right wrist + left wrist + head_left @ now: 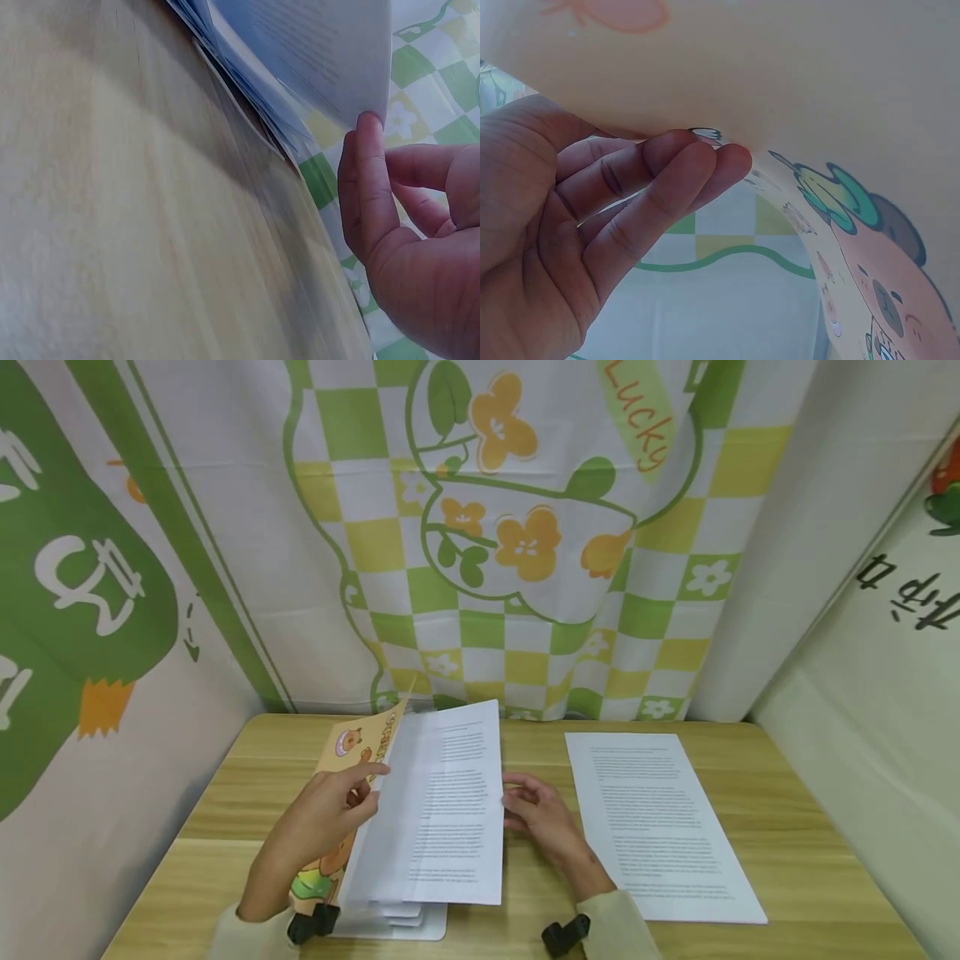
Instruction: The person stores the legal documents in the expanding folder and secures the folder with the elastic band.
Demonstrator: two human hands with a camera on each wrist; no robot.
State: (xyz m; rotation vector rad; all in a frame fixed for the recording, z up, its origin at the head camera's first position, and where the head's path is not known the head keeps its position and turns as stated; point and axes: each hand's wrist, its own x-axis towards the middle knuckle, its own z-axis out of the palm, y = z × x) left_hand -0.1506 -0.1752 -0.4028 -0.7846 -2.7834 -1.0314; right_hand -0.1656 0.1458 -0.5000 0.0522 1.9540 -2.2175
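A folder (348, 739) with a tan cartoon-animal cover stands partly opened on the table, its cover raised and leaning left. My left hand (330, 810) pinches the free edge of that cover; in the left wrist view the cover (840, 90) bends over the curled fingers. Beside the cover, printed paper (457, 810) is held tilted up over the folder's white inner layers (405, 914). My right hand (543, 814) grips the paper's right edge between thumb and fingers. The right wrist view shows the fingertips (369, 127) at the paper's corner.
Another printed sheet or stack (660, 827) lies flat on the wooden table (810, 860) to the right, close to my right wrist. A checkered, flowered curtain (480, 635) hangs behind the table's far edge. Fabric walls rise on both sides.
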